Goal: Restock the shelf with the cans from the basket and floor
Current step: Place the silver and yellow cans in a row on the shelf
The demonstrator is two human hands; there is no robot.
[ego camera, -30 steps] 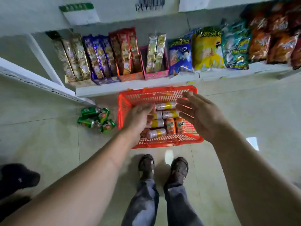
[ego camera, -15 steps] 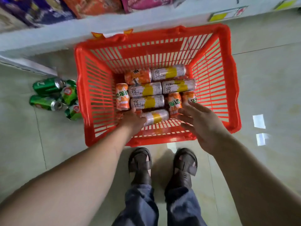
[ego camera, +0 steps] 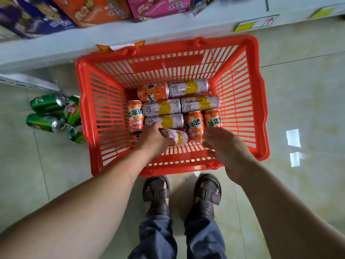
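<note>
The left hand point(ego camera: 155, 140) has its fingers wrapped round a silver-and-yellow can point(ego camera: 176, 136) lying in the red basket point(ego camera: 93, 109) among orange and silver cans; the right hand point(ego camera: 226, 148) hovers, fingers loosely spread, empty; green cans point(ego camera: 48, 104) lie on the floor point(ego camera: 298, 90) just beside the basket.

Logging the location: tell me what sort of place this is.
Probably a small grocery shop: a white shelf edge with price tags, boxed snacks above, and a red plastic shopping basket of drink cans.

Both bare arms reach forward and down; left hand point(ego camera: 155, 140) curled closed, fingers wrapped; right hand point(ego camera: 226, 146) open, fingers loosely spread.
</note>
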